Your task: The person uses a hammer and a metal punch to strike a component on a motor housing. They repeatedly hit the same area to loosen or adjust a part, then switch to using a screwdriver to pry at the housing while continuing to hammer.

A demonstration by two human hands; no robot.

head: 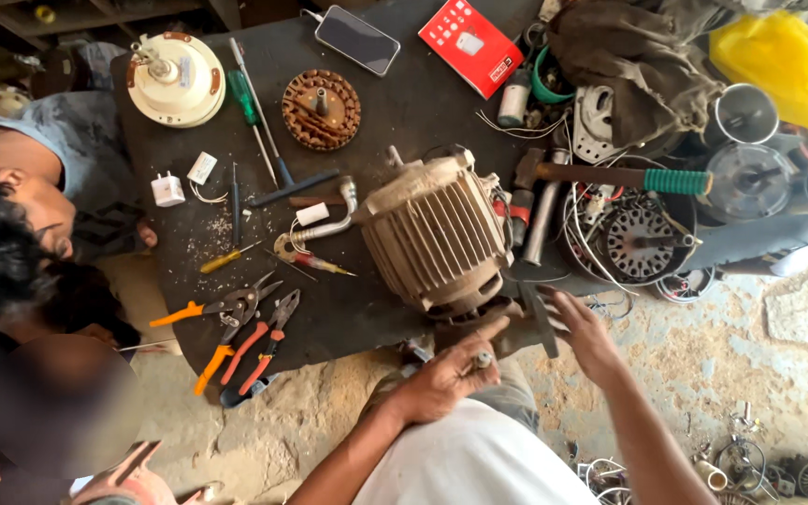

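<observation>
A large ribbed, dusty electric motor lies on its side on a dark mat. My left hand is just in front of the motor's near end, fingers curled around a small metal piece, index finger pointing at the housing. My right hand hovers to the right of that end with its fingers spread and nothing in it, next to a dark flat tool leaning at the motor's base.
Pliers with orange and red handles, screwdrivers, a copper-wound stator, a white fan hub, a phone, a red box and a hammer lie around. Another person leans in at left. Motor parts crowd the right.
</observation>
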